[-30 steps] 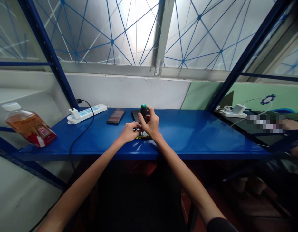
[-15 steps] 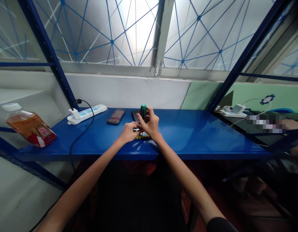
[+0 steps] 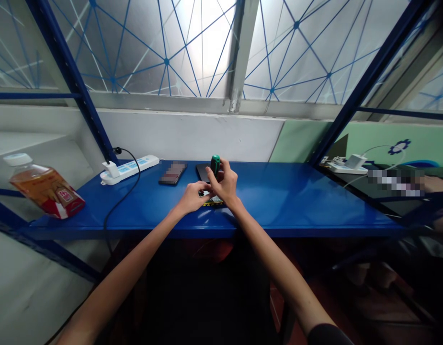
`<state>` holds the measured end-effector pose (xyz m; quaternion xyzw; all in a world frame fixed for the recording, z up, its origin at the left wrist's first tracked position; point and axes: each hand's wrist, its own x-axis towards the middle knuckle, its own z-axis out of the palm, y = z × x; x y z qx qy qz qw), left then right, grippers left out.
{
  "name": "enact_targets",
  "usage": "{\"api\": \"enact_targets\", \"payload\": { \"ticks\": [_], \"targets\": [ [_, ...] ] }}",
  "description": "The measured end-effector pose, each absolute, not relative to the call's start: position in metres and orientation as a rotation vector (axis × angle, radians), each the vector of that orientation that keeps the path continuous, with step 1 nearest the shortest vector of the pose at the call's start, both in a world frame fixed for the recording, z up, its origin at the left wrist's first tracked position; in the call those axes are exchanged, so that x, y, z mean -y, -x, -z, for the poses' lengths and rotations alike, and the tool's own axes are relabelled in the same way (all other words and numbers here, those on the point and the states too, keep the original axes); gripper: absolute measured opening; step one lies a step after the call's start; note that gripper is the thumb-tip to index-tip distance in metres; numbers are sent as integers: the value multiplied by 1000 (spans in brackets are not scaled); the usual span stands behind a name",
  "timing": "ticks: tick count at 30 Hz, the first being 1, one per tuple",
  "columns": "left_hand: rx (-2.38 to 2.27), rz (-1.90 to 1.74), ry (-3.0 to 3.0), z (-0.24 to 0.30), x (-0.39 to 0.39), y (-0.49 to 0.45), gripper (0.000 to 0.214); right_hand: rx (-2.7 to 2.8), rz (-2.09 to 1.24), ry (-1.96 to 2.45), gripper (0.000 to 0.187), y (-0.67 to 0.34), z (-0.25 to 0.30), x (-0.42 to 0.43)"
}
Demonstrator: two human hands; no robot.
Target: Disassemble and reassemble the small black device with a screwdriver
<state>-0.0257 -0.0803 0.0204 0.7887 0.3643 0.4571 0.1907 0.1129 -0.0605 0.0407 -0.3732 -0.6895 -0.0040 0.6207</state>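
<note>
Green and black, the upright-handled tool (image 3: 215, 165) shows a different face from half a second ago: more of its dark side is turned toward the camera, and its top leans slightly to the right, where it stood nearly straight before. The right hand (image 3: 225, 184) has barely shifted, its thumb and fingers closed around the handle with no clear gap, so the change looks like a twist within the grip rather than a lift. For the work in hand, I take that as turning in progress at one spot, with nothing finished yet.

Low beside it, the left hand (image 3: 193, 196) keeps its place, thumb and fingertips brought close together near the tool's lower end. Whether they pinch the shaft, steady the part beneath or hold something small, I cannot tell, as the two hands overlap there.

Under the hands, a flat part with a yellow-and-black edge (image 3: 214, 204) lies on the blue bench (image 3: 278, 191) near its front, mostly covered. A dark flat object (image 3: 201, 173) lies just behind, partly hidden. Farther left, the phone (image 3: 173, 173) and white power strip (image 3: 131, 169) have not moved.
</note>
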Motion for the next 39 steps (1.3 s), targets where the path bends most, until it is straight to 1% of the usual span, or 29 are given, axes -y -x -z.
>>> {"api": "enact_targets", "payload": {
  "ticks": [6, 14, 23, 29, 36, 39],
  "targets": [
    [-1059, -1293, -2196, -19, 79, 26, 12, 1581, 14, 858, 35, -112, -42, 61],
    [-1023, -1242, -2213, -23, 82, 26, 13, 1583, 27, 877, 33, -113, -42, 62],
    [-995, -1302, -2230, -22, 82, 25, 11, 1570, 20, 882, 35, -113, -40, 59],
    [-1012, -1281, -2225, -20, 79, 26, 11, 1562, 27, 878, 37, -112, -41, 60],
    [-975, -1240, -2217, -20, 80, 26, 15, 1573, 33, 882, 30, -113, -42, 61],
    [-989, -1254, -2220, -20, 81, 26, 12, 1571, 23, 876, 30, -112, -41, 60]
  ]
}}
